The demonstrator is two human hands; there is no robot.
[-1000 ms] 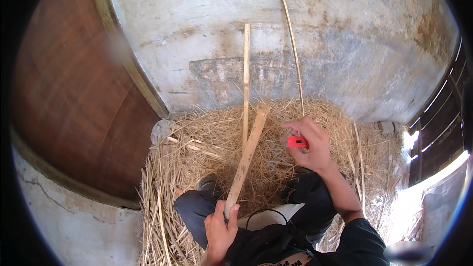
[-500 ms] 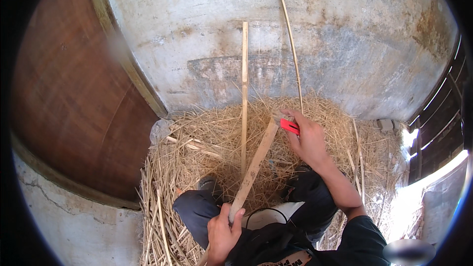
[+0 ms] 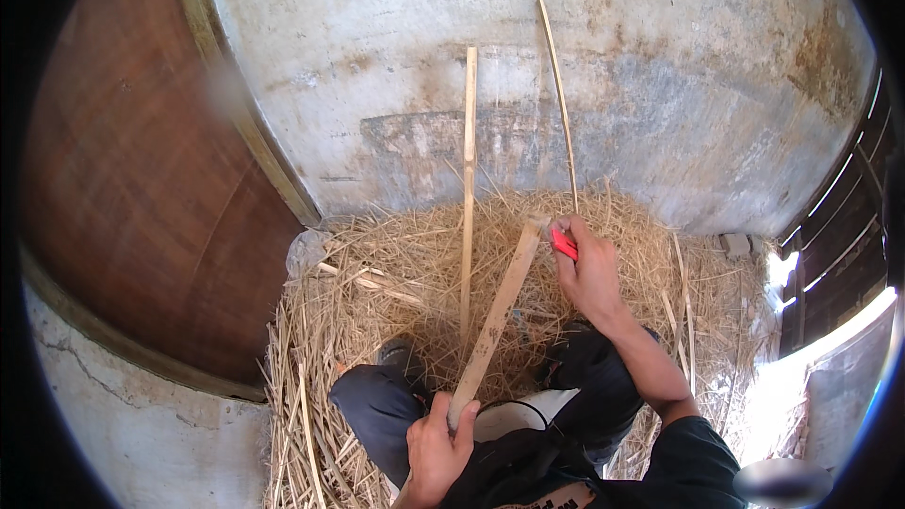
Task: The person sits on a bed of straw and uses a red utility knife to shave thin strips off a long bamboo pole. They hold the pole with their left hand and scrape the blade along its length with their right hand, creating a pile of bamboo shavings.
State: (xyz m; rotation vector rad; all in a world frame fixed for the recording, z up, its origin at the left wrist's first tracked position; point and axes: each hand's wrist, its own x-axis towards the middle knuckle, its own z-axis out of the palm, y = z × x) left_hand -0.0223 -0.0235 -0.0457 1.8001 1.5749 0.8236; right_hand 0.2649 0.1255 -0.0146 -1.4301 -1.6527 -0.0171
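A flat, pale strip of bamboo or wood [image 3: 500,306] slants up and away from my lap, with dark specks along its face. Its lower end is gripped by my left hand [image 3: 438,448], thumb laid along the top. Closed around a red-handled utility knife [image 3: 565,244], my right hand [image 3: 592,273] is at the strip's far end. The blade is hard to make out there, so I cannot tell whether it touches the strip.
Straw and shavings [image 3: 377,245] cover the floor around my legs. Two thin strips, one wider [image 3: 469,141] and one narrower [image 3: 558,94], lean on the stained wall [image 3: 641,104]. A brown door [image 3: 141,188] is at left, a slatted panel [image 3: 839,217] at right.
My right hand and the knife have shifted slightly right and down. My left hand and the strip's lower end have also moved a little to the right.
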